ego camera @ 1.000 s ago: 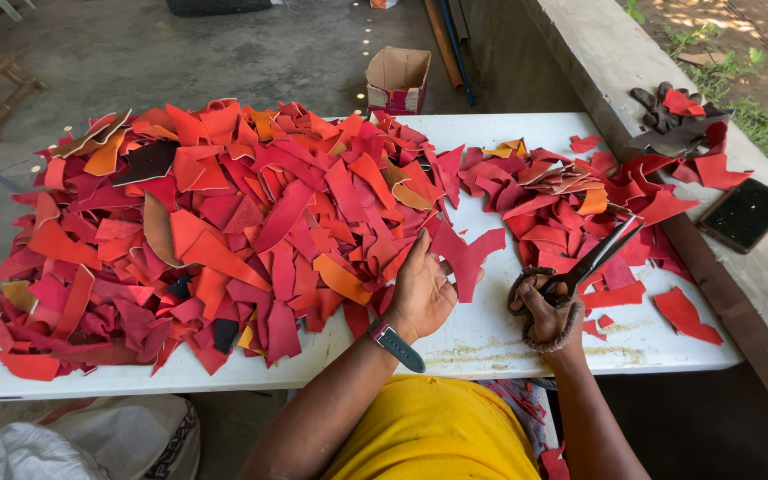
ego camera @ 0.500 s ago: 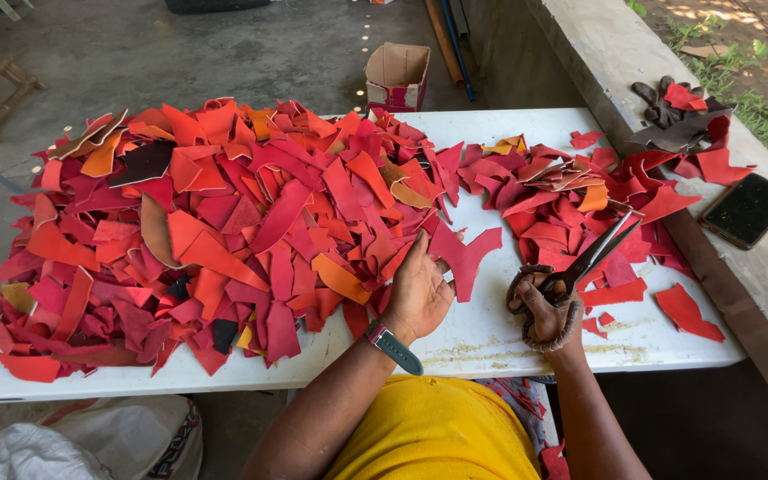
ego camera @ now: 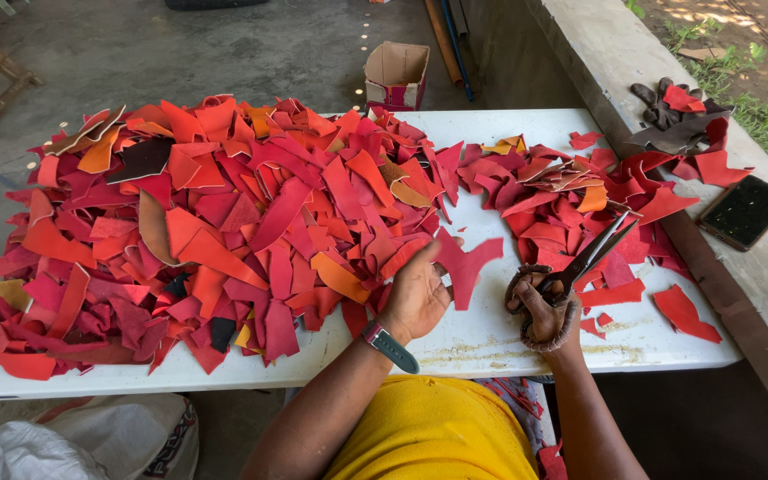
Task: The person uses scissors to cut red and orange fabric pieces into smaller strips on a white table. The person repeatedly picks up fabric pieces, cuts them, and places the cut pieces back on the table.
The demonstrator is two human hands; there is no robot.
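Red leather scrap (ego camera: 466, 263) under left hand (ego camera: 417, 298), scissors (ego camera: 590, 253) in right hand (ego camera: 540, 307).

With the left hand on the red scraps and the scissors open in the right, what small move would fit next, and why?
Probably the left hand lifts the dark red leather scrap it touches at the pile's edge toward the dark metal scissors: the right hand holds them blades parted, with nothing between them yet.

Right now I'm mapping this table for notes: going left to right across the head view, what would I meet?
Big heap of red and orange leather scraps → left hand → right hand holding dark scissors → flat black phone on the concrete ledge.
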